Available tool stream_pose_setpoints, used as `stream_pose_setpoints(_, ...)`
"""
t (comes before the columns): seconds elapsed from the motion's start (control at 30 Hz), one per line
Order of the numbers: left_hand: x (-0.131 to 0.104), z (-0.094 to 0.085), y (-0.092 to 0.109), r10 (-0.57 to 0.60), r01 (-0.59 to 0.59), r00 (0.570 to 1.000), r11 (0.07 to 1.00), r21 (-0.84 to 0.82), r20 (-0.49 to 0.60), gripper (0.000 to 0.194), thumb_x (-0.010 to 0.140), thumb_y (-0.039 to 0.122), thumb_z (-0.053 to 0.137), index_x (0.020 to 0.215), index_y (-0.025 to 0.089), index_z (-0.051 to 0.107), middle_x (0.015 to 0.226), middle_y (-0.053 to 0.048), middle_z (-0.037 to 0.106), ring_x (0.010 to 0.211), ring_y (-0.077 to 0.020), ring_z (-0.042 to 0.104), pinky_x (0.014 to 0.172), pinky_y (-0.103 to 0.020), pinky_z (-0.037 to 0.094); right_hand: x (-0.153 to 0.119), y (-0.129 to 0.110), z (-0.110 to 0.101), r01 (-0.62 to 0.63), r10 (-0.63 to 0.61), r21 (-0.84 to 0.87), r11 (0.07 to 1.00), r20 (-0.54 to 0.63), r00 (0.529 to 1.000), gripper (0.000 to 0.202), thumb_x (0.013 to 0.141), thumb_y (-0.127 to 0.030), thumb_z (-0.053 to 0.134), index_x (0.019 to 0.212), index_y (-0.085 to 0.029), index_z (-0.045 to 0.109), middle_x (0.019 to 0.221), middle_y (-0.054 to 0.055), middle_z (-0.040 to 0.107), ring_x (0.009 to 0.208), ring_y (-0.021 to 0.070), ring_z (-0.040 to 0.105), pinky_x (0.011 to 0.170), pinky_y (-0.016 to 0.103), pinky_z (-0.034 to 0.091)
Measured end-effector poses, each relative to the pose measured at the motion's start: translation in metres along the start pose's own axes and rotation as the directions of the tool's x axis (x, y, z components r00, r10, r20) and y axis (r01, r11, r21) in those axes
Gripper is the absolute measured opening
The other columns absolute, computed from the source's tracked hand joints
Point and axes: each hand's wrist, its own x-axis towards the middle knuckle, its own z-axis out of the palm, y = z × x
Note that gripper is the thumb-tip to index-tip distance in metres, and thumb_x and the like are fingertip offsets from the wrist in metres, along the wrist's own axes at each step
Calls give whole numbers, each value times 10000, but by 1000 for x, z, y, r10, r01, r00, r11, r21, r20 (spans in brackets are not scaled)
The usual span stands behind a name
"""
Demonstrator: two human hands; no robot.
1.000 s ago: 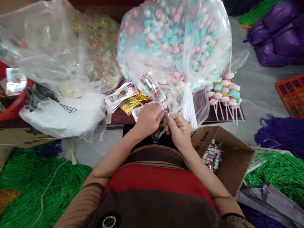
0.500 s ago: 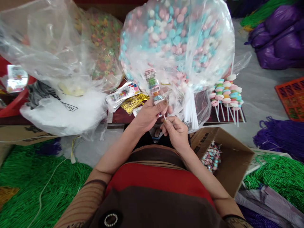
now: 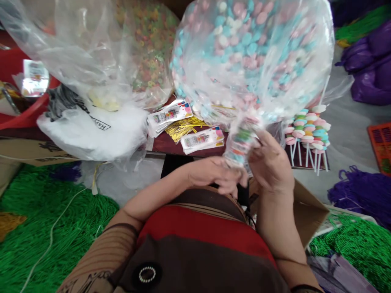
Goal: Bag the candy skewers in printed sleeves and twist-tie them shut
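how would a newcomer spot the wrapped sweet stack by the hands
Start from the huge clear bag of pink, blue and white sweets at the back of the table. In front of its lower edge, between the left hand and the right hand, is the wrapped sweet stack, motion-blurred. Its see-through wrapping sets it apart from the bare sweet stacks at the table's right end.

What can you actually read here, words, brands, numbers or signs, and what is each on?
"Ha", then an unclear letter: white bag.
Flat sleeves: printing too small to read.
Left carton: dark print, too blurred.
Shiny packet, far left: too blurred.
Wrapped candy: too blurred for any text.
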Motion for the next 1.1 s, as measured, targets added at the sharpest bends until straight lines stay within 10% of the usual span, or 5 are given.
stream_pose_setpoints(0.13,8,3,-12,-100,80,966,993,90,240,608,701,816,708,608,228,584,449,59,378,456,-143,486,696,-419,600,-3,-3,24,-60,54,78,995,70,996,740,631,-881,706,1062,-280,692,700,32,687,722,256,718,760,485,623)
stream_pose_setpoints(0.33,0,-20,-10,467,1,779,666,746,-418,563,845,771,586,835,209,617,666,-15,586,651,-180,571,727,-372,526,2,10,48,190,-184,-21,982,-370,911,288,817,-452,822,946,-274,637,732,-24,709,712,191,723,800,395,619)
stream_pose_setpoints(0.6,-16,-21,-17,196,-166,970,965,201,-141,544,904,752,514,831,214,483,504,117,295,404,-86,328,550,-301,482,21,-7,37,42,-50,136,990,55,997,344,703,-470,906,928,-276,732,793,-17,748,741,193,740,712,346,632)
stream_pose_setpoints(0.83,-25,-47,-10,659,263,590,390,882,-467,225,980,405,552,905,195,584,784,-47,638,805,-225,619,812,-369,488,46,32,66,154,-146,26,988,-213,966,273,786,-434,864,951,-293,699,867,-45,739,754,135,709,732,283,615)
stream_pose_setpoints(1.1,-63,-72,12,482,-415,412,855,311,-774,300,973,442,630,807,207,547,521,104,380,412,-60,360,554,-218,458,95,48,72,309,-119,-696,648,308,944,165,946,-273,634,1064,-236,744,1070,81,772,1020,265,694,935,451,562)
